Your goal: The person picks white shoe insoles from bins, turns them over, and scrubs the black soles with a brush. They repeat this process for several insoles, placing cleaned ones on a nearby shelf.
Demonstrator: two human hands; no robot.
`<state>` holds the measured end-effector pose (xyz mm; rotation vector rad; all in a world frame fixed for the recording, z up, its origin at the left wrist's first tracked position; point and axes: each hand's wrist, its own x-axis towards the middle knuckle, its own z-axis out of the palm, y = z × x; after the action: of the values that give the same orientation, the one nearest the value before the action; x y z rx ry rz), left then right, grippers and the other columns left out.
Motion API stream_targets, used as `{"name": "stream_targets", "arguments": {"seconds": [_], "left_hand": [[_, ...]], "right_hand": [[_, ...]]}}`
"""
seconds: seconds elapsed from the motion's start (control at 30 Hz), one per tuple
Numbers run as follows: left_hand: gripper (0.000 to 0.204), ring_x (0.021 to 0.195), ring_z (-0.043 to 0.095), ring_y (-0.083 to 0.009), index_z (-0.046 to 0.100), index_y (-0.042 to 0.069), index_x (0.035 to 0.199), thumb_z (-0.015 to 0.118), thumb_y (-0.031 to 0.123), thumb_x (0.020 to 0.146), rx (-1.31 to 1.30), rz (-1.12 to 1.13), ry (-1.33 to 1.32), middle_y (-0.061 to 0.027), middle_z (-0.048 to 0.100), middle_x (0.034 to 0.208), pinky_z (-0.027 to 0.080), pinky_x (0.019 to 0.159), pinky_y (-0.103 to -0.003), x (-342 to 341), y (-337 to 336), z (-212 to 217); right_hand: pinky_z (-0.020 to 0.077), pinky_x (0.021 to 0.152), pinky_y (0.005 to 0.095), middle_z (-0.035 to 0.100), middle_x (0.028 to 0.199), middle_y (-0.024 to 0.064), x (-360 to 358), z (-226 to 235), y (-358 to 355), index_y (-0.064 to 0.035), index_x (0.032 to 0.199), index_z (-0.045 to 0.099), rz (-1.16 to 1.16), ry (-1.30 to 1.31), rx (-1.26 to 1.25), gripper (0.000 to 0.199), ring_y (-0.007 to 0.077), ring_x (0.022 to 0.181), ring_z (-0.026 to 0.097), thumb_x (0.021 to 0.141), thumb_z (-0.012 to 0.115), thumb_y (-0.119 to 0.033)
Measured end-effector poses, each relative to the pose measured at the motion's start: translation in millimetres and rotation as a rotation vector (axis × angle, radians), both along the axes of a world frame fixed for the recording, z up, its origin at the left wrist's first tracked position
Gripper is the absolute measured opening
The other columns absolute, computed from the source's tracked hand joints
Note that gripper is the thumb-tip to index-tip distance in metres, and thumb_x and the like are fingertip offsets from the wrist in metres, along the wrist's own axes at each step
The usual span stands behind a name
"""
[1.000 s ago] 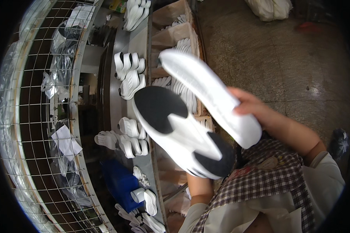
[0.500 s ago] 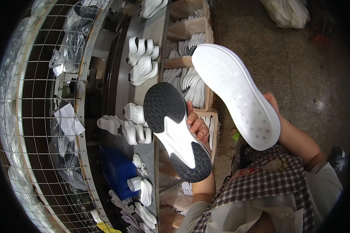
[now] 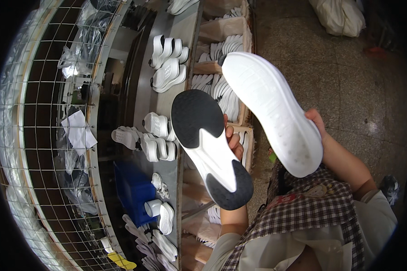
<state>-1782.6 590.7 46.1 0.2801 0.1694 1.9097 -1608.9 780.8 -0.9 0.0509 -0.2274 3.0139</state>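
Observation:
My left hand (image 3: pixel 232 138) is closed on the edge of a shoe sole (image 3: pixel 212 151). This sole shows its white underside with black textured patches at both ends. To its right, my right hand (image 3: pixel 315 120) grips another shoe sole (image 3: pixel 271 108) by its side near the lower end. The inner face of that second sole is turned up, white and slightly hollowed, with a dark tip at its upper end. Both soles are held in the air, tilted and apart from each other. Part of each hand is hidden behind its sole.
White soles stand in groups on a grey bench (image 3: pixel 160 101) at left, beside a blue bin (image 3: pixel 133 192) and a white cup (image 3: pixel 153 207). Fabric-lined crates (image 3: pixel 226 29) hold many soles. A wire mesh (image 3: pixel 40 135) rises far left. A pale sack (image 3: pixel 339 18) lies on the floor.
The left sole has shifted slightly right and turned a little, hiding more of my left fingers. The right sole has tipped, so its hollows show less clearly.

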Motion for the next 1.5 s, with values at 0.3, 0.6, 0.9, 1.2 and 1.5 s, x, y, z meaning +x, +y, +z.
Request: {"name": "stream_targets", "arguments": {"seconds": [0.3,0.6,0.9,1.2,1.5], "left_hand": [[0.061,0.058,0.039,-0.0159,0.026,-0.002,0.141,0.048,0.031,0.093,-0.203,0.112,0.157,-0.0089,0.045,0.085,0.037,0.046,-0.026,8,18,-18],[0.051,0.057,0.038,-0.0122,0.018,-0.003,0.143,0.033,0.017,0.099,0.197,0.103,-0.035,-0.0074,0.038,0.079,0.035,0.036,-0.019,0,15,-5],[0.051,0.072,0.045,-0.014,0.018,-0.002,0.143,0.033,0.019,0.099,0.18,0.093,0.037,-0.0084,0.043,0.085,0.042,0.047,-0.021,-6,20,-4],[0.037,0.094,0.051,-0.019,0.03,0.001,0.13,0.035,0.022,0.099,-0.589,0.368,0.222,-0.0102,0.05,0.1,0.046,0.076,-0.028,13,22,-3],[0.024,0.093,0.052,-0.0188,0.041,0.005,0.112,0.036,0.024,0.099,-0.473,0.368,0.145,-0.008,0.052,0.097,0.043,0.081,-0.03,16,5,28]], "right_hand": [[0.0481,0.094,0.0411,0.051,0.126,0.0209,-8,-6,-10,-0.0058,0.141,0.032,-0.011,-0.155,0.244,0.078,0.0306,0.109,0.057,0.071,0.056,-0.031],[0.0543,0.082,0.0444,0.059,0.114,0.0254,-5,-47,-2,0.0037,0.128,0.048,0.13,-0.034,-0.205,0.065,0.0366,0.095,0.064,0.073,0.048,-0.031],[0.0555,0.08,0.0428,0.059,0.114,0.0255,-10,-40,0,0.002,0.129,0.048,0.115,-0.072,-0.175,0.064,0.0353,0.095,0.064,0.073,0.049,-0.029],[0.0478,0.091,0.037,0.056,0.121,0.0174,-38,34,-3,0.0012,0.134,0.041,-0.027,-0.104,0.726,0.065,0.0258,0.106,0.057,0.076,0.06,-0.021],[0.0365,0.102,0.0366,0.042,0.131,0.016,-83,60,-22,-0.0032,0.135,0.042,-0.154,-0.232,1.038,0.062,0.0266,0.122,0.042,0.078,0.062,-0.017]]}}
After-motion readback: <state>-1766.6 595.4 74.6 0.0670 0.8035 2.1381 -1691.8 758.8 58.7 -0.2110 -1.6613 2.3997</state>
